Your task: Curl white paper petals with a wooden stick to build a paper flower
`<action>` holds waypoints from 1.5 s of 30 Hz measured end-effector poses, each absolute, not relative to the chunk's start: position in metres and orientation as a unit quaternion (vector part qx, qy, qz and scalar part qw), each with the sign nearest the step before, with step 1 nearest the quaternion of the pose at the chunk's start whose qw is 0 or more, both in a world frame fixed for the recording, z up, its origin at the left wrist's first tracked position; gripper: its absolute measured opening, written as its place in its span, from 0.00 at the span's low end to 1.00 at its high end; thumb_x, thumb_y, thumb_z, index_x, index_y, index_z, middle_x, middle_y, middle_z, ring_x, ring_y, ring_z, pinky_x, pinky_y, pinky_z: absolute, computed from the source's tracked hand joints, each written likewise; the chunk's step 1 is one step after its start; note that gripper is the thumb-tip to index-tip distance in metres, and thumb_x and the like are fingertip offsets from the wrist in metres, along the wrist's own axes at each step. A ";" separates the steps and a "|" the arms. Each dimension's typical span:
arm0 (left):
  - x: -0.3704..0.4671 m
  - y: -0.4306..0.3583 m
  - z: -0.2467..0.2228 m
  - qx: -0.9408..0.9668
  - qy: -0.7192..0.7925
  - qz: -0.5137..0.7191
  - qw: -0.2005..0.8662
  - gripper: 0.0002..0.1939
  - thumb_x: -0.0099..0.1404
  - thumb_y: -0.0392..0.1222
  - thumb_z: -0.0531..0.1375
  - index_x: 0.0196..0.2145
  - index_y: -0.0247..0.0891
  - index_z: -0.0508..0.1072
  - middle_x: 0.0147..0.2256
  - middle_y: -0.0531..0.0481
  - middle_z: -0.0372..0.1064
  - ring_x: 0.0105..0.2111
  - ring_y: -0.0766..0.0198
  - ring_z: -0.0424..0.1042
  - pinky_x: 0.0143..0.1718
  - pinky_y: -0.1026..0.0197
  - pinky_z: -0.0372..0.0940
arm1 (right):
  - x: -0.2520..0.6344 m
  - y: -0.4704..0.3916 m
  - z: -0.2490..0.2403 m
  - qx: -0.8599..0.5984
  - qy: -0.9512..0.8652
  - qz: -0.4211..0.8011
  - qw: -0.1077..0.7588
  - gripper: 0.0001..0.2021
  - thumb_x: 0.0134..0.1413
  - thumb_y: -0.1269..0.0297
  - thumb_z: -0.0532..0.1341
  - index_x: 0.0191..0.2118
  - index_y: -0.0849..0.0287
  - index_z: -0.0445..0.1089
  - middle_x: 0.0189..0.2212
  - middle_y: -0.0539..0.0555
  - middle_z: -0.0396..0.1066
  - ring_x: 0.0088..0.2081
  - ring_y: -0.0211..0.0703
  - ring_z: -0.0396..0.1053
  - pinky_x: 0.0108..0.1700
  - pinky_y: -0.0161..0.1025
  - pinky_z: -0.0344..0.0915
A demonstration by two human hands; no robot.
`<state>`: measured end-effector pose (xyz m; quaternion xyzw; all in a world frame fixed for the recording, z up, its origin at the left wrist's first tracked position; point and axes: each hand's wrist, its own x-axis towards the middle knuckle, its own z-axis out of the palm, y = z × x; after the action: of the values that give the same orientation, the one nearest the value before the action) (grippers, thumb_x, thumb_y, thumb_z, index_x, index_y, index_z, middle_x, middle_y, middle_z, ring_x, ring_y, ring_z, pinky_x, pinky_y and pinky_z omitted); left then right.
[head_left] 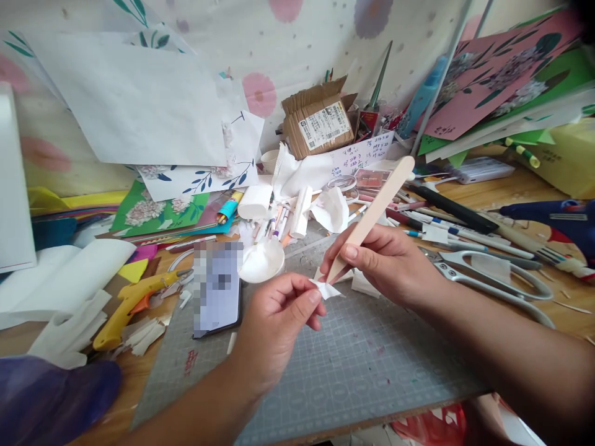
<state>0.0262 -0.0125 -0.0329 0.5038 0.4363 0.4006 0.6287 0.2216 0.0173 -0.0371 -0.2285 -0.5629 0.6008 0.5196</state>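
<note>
My right hand [383, 260] is closed around a flat wooden craft stick [379, 207], which slants up and to the right. The stick's lower end meets a small piece of white paper [329, 290]. Thumb and fingers of my left hand [283, 316] pinch that paper at its left edge. Both hands are over the grey cutting mat [353, 359]. Close behind my left hand are a phone [217, 291] with a blurred screen and a small white bowl [263, 260]. How the paper sits against the stick's tip is partly hidden by my fingers.
At left lie a yellow glue gun [125, 303] and paper scraps [146, 334]. Large scissors [483, 272] and several pens crowd the right, near a blue glue gun [553, 217]. Behind stand a cardboard box [320, 121], white rolls and flower-decorated cards [160, 207].
</note>
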 end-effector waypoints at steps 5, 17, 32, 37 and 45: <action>0.027 -0.013 -0.031 0.497 0.436 0.402 0.633 0.08 0.61 0.40 0.65 0.25 0.37 0.73 0.22 0.55 0.71 0.22 0.71 0.67 0.26 0.68 0.62 | 0.221 0.019 -0.038 -0.230 -0.566 0.602 0.515 0.12 0.62 0.58 0.65 0.35 0.62 0.77 0.28 0.54 0.79 0.30 0.39 0.77 0.36 0.36 0.74; 0.029 -0.012 -0.032 0.474 0.430 0.435 0.634 0.09 0.60 0.40 0.65 0.25 0.37 0.72 0.21 0.57 0.68 0.22 0.72 0.65 0.25 0.69 0.60 | 0.220 0.006 -0.029 -0.211 -0.645 0.484 0.552 0.06 0.64 0.63 0.63 0.38 0.58 0.77 0.33 0.53 0.77 0.38 0.41 0.75 0.41 0.39 0.72; 0.027 -0.013 -0.035 0.502 0.432 0.427 0.616 0.08 0.62 0.41 0.65 0.27 0.38 0.74 0.22 0.57 0.69 0.23 0.71 0.66 0.27 0.69 0.62 | 0.220 0.007 -0.028 -0.252 -0.659 0.473 0.528 0.06 0.63 0.66 0.63 0.35 0.59 0.76 0.31 0.52 0.78 0.35 0.38 0.75 0.39 0.35 0.73; 0.028 -0.013 -0.035 0.493 0.439 0.429 0.617 0.08 0.62 0.39 0.65 0.26 0.38 0.74 0.21 0.57 0.69 0.22 0.72 0.66 0.26 0.69 0.62 | 0.220 0.008 -0.029 -0.249 -0.649 0.485 0.531 0.07 0.63 0.63 0.63 0.35 0.60 0.76 0.31 0.52 0.78 0.34 0.39 0.76 0.38 0.35 0.74; 0.028 -0.015 -0.031 0.480 0.434 0.432 0.628 0.07 0.60 0.40 0.66 0.25 0.37 0.75 0.21 0.55 0.70 0.22 0.70 0.67 0.26 0.68 0.62 | 0.220 0.006 -0.030 -0.252 -0.638 0.502 0.526 0.09 0.64 0.61 0.63 0.37 0.62 0.75 0.32 0.54 0.79 0.34 0.40 0.77 0.39 0.37 0.75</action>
<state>0.0281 -0.0150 -0.0313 0.4797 0.4343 0.4320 0.6282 0.2201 0.0062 -0.0299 -0.2522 -0.6383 0.5019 0.5263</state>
